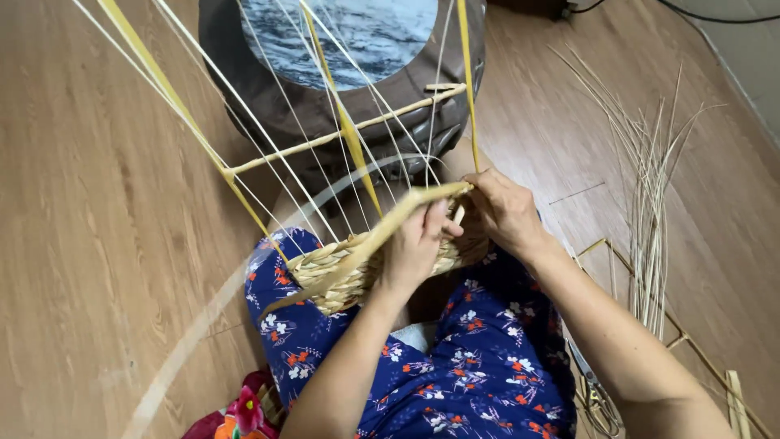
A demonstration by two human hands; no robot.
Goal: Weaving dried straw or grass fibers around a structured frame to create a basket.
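- Wood floor [97, 244] fills most of view; dark round stool [341, 89] w/ bluish top at 12 o'clock.
- Loose reed bundle [650, 203] at 3 o'clock, long axis approx 12–6.
- One half-woven basket [341, 272] on lap, centre; tan braided wall, long axis approx 8–2; thin pale stakes fan up toward 11–1.
- One flat weaving strand [382, 232] runs 8 to 2 across basket.
- Left hand [414, 248] fingers curled shut round strand at basket rim.
- Right hand [504, 211] at 2 o'clock of left, fingertips pinched on strand end.
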